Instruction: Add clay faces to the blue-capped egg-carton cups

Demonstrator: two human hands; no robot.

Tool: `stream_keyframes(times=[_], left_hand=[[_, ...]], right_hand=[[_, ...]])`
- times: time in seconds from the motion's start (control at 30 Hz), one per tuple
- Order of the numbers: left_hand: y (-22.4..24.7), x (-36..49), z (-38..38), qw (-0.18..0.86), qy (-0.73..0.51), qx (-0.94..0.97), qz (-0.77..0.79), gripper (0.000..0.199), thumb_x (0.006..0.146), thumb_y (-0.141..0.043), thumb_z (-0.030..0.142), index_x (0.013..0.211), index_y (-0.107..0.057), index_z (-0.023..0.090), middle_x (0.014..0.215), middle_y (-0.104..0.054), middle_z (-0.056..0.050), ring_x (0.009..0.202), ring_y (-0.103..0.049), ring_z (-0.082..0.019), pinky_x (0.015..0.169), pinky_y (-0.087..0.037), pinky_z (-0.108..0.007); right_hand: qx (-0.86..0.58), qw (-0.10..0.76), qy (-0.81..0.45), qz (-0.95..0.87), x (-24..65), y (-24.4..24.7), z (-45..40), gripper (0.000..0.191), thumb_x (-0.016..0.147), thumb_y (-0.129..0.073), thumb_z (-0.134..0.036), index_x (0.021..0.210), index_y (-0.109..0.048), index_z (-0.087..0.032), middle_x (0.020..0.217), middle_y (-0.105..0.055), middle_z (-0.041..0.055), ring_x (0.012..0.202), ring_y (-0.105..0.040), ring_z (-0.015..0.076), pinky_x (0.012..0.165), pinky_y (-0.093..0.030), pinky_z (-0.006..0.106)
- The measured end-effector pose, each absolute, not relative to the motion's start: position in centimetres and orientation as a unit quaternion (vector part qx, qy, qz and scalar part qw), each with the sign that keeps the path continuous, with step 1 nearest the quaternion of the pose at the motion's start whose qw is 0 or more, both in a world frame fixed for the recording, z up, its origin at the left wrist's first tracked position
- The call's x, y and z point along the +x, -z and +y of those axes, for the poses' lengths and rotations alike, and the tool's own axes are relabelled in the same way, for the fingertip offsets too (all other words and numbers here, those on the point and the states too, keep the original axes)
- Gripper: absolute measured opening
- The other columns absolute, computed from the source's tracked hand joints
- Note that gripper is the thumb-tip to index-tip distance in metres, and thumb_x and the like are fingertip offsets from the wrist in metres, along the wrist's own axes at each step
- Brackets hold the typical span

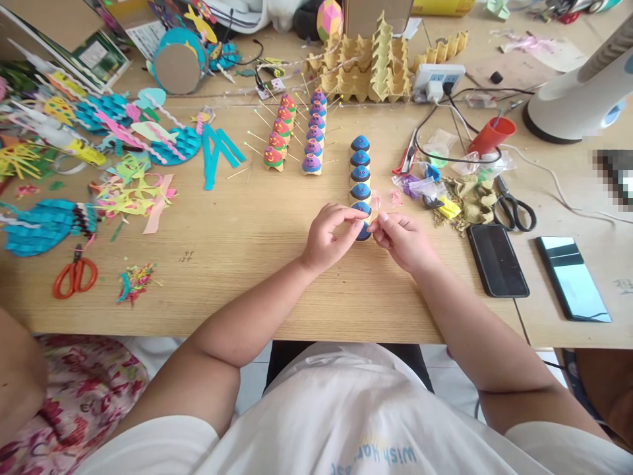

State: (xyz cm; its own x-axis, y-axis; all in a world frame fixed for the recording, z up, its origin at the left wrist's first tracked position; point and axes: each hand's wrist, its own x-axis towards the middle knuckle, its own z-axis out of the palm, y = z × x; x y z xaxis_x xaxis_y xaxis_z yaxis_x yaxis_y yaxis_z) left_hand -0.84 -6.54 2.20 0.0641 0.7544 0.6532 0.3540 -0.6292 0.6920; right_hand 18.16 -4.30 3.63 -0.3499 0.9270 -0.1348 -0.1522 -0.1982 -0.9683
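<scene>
A strip of egg-carton cups topped with blue clay (361, 173) lies straight in front of me, with small faces on the farther cups. Over its near end, my left hand (332, 236) has thumb and index finger brought together in a pinch. Opposite it, my right hand (401, 241) is closed, thumb against index finger, close to the left fingertips. Whatever tiny thing either pinch holds is too small to make out. Behind the hands, bits of pink clay (395, 197) in clear wrap lie beside the strip.
Two decorated strips, one red-green (279, 140) and one purple (313, 145), bristle with pins farther back. To the right are a red cutter (408, 155), black scissors (514, 208) and phones (498, 260). Orange-handled scissors (75, 276) and paper scraps (132, 196) lie left.
</scene>
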Motion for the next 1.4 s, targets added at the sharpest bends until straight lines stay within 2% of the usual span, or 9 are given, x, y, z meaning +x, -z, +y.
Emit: stream_keyframes(times=[0.27,0.4,0.53,0.6,0.7,0.87,1.0,1.2,1.4], left_hand=[[-2.0,-0.8,-6.3,0.175,-0.518,0.739,0.394,0.017,0.100,-0.074,0.041,0.105,-0.078,0.025,0.095,-0.082,-0.002,0.090,-0.074,-0.018,0.090,-0.056,-0.037],[-2.0,-0.8,-6.3,0.179,-0.522,0.737,0.392,0.013,0.101,-0.073,0.035,0.096,-0.079,0.025,0.094,-0.082,-0.002,0.089,-0.074,-0.017,0.089,-0.056,-0.037],[-1.9,-0.8,-6.3,0.182,-0.547,0.709,0.405,0.018,0.101,-0.072,0.038,0.096,-0.081,0.024,0.092,-0.081,-0.002,0.089,-0.073,-0.016,0.086,-0.057,-0.035],[-1.9,-0.9,-6.2,0.179,-0.557,0.700,0.409,0.018,0.102,-0.072,0.039,0.098,-0.082,0.025,0.092,-0.081,-0.002,0.088,-0.073,-0.015,0.085,-0.058,-0.033],[-1.9,-1.0,-6.2,0.174,-0.563,0.701,0.402,0.015,0.101,-0.074,0.038,0.100,-0.083,0.026,0.094,-0.082,-0.002,0.089,-0.074,-0.015,0.086,-0.058,-0.033],[-1.7,-1.0,-6.2,0.177,-0.546,0.708,0.412,0.017,0.101,-0.074,0.041,0.103,-0.083,0.028,0.097,-0.083,-0.002,0.092,-0.075,-0.016,0.090,-0.058,-0.035],[-1.7,-1.0,-6.2,0.196,-0.554,0.705,0.397,0.017,0.100,-0.075,0.039,0.111,-0.082,0.027,0.097,-0.082,-0.002,0.091,-0.075,-0.016,0.092,-0.058,-0.036],[-2.0,-0.9,-6.3,0.214,-0.545,0.709,0.394,0.024,0.098,-0.077,0.046,0.108,-0.081,0.025,0.093,-0.082,-0.002,0.087,-0.076,-0.016,0.090,-0.058,-0.036],[-2.1,-0.9,-6.3,0.213,-0.537,0.717,0.389,0.028,0.097,-0.076,0.050,0.108,-0.081,0.025,0.091,-0.083,-0.002,0.088,-0.075,-0.016,0.090,-0.057,-0.036]], right_hand=[[-0.426,0.363,-0.570,-0.601,18.4,-4.4,-4.9,0.073,0.080,-0.073,-0.085,0.053,-0.051,-0.020,0.053,-0.038,-0.0049,0.053,-0.028,0.0079,0.053,-0.018,0.031],[-0.428,0.365,-0.584,-0.585,18.4,-4.4,-4.8,0.073,0.081,-0.069,-0.087,0.056,-0.057,-0.020,0.054,-0.042,-0.0034,0.054,-0.031,0.0084,0.053,-0.020,0.031],[-0.394,0.371,-0.665,-0.515,18.3,-4.1,-4.5,0.071,0.081,-0.066,-0.089,0.072,-0.070,-0.019,0.062,-0.054,-0.0007,0.056,-0.040,0.0100,0.053,-0.025,0.029],[-0.377,0.375,-0.699,-0.479,18.2,-4.2,-4.5,0.066,0.075,-0.076,-0.085,0.079,-0.072,-0.019,0.066,-0.058,-0.0008,0.060,-0.045,0.0101,0.054,-0.030,0.027],[-0.365,0.377,-0.720,-0.454,18.0,-4.6,-4.8,0.055,0.066,-0.095,-0.066,0.087,-0.074,-0.020,0.071,-0.061,-0.0029,0.062,-0.046,0.0084,0.057,-0.034,0.025],[-0.370,0.389,-0.732,-0.419,17.9,-4.8,-5.0,0.050,0.062,-0.101,-0.056,0.080,-0.072,-0.020,0.068,-0.060,-0.0048,0.061,-0.046,0.0071,0.056,-0.035,0.023],[-0.378,0.397,-0.728,-0.411,17.9,-4.3,-4.8,0.051,0.061,-0.101,-0.059,0.075,-0.072,-0.020,0.065,-0.062,-0.0036,0.061,-0.048,0.0072,0.055,-0.034,0.023],[-0.406,0.420,-0.686,-0.434,17.9,-3.9,-4.4,0.060,0.061,-0.093,-0.075,0.069,-0.076,-0.018,0.056,-0.060,-0.0023,0.050,-0.042,0.0063,0.048,-0.025,0.025],[-0.421,0.423,-0.643,-0.481,18.2,-3.3,-4.2,0.068,0.071,-0.079,-0.086,0.063,-0.073,-0.019,0.051,-0.057,-0.0009,0.046,-0.040,0.0073,0.047,-0.025,0.028]])
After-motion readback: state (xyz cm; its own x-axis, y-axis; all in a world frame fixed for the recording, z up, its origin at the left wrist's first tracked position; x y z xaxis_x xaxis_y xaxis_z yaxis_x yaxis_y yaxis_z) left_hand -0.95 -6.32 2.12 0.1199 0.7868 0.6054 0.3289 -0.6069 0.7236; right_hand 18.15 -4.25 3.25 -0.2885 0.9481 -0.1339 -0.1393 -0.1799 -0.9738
